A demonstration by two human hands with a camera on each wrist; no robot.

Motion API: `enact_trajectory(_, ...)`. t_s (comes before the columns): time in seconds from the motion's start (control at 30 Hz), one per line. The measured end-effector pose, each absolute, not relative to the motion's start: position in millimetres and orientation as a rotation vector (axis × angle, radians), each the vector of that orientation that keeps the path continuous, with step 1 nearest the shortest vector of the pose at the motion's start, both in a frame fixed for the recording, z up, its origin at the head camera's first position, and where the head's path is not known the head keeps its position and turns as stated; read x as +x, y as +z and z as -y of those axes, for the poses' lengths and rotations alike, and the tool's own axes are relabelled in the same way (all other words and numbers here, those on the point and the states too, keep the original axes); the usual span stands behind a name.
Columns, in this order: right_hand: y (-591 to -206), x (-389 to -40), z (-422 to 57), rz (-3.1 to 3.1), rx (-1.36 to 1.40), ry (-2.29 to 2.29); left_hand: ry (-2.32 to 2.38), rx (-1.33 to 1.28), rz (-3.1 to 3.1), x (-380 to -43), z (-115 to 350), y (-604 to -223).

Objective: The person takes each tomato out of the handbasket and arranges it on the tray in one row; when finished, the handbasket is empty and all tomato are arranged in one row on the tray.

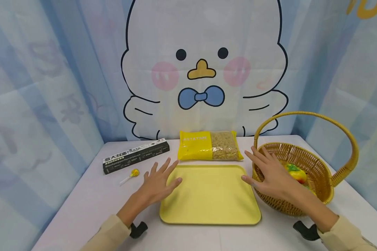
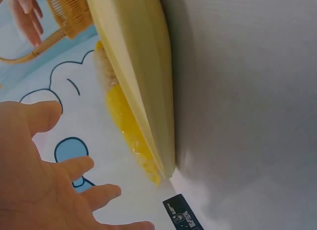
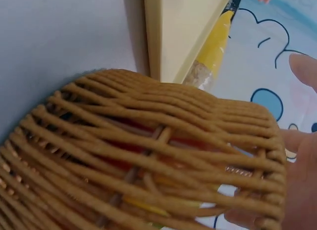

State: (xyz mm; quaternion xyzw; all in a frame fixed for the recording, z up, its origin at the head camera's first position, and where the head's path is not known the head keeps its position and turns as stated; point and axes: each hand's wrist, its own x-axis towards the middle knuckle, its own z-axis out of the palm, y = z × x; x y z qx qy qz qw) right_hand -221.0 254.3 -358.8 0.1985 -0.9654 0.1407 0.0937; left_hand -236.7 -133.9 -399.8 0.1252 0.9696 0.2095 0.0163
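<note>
My left hand (image 1: 157, 183) hovers at the left edge of a yellow rectangular tray (image 1: 210, 195), its fingers spread and holding nothing. Over the left rim of a wicker basket (image 1: 331, 190) is my right hand (image 1: 274, 174), fingers extended and nothing in its grasp; whether it touches the rim I cannot tell. Inside the basket lies a yellow, red and green fruit-like item (image 1: 296, 173), partly covered by the right forearm. A yellow lollipop (image 1: 134, 172) on a white stick lies left of the left hand. In the right wrist view, basket weave (image 3: 148, 141) fills the foreground.
A black-and-white pasta box (image 1: 136, 157) lies slantwise at the back left of the white table (image 1: 91, 205). Behind the tray rests a yellow bag (image 1: 194, 146) with a see-through half of tan pieces. The basket's tall handle (image 1: 353, 150) arches at right. Printed curtains enclose the table.
</note>
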Motion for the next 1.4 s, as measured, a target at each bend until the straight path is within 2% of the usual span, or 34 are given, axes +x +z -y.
enact_trajectory(0.53,-363,-216,-277,2.886,0.489,0.473,0.663,0.422,-2.995,-238,143,-403)
enact_trajectory(1.4,-363,-202,-304,2.910,0.484,0.452,0.766,0.415,-2.974,-241,146,-410)
